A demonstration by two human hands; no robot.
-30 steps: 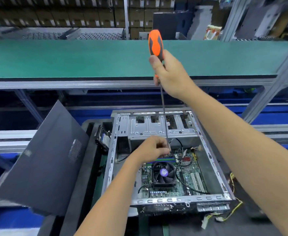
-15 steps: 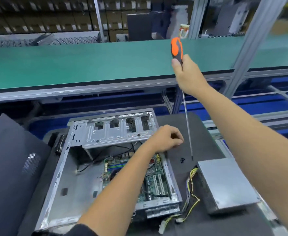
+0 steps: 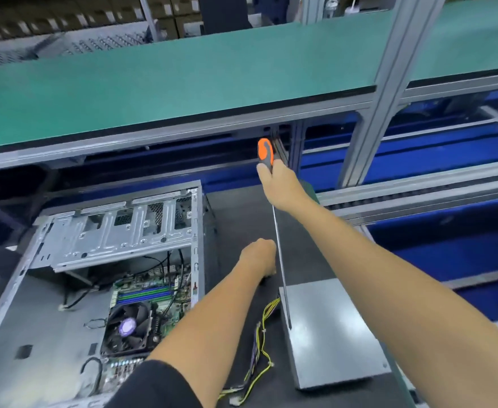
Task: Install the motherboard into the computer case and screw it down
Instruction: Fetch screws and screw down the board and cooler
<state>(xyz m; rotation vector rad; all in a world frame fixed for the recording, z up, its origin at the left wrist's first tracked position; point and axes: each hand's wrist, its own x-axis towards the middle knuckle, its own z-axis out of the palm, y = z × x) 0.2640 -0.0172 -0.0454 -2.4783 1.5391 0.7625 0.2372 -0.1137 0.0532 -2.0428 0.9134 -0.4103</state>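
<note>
While the right hand (image 3: 281,187) is wrapping its fingers round the orange-and-grey handle of a long screwdriver (image 3: 265,153), the thin shaft is running down and slightly right, with its tip lying over the near-left part of a flat grey metal box (image 3: 339,343); whether the tip is touching that box cannot be told. The left hand (image 3: 259,257) is reaching out over the dark mat (image 3: 241,213) just right of the computer case (image 3: 194,231), its fingers curled downward at the mat, and whether they are pinching anything is hidden from this view. The case is lying open on its side at the left, and the motherboard (image 3: 150,295) is sitting inside it on the bottom panel, toward the right wall, with a black fan (image 3: 127,328) over it and black cables looping above. A bundle of yellow and black wires (image 3: 264,334) is trailing across the mat between the case and the grey box. A green-topped shelf (image 3: 153,83) is spanning the bench behind
</note>
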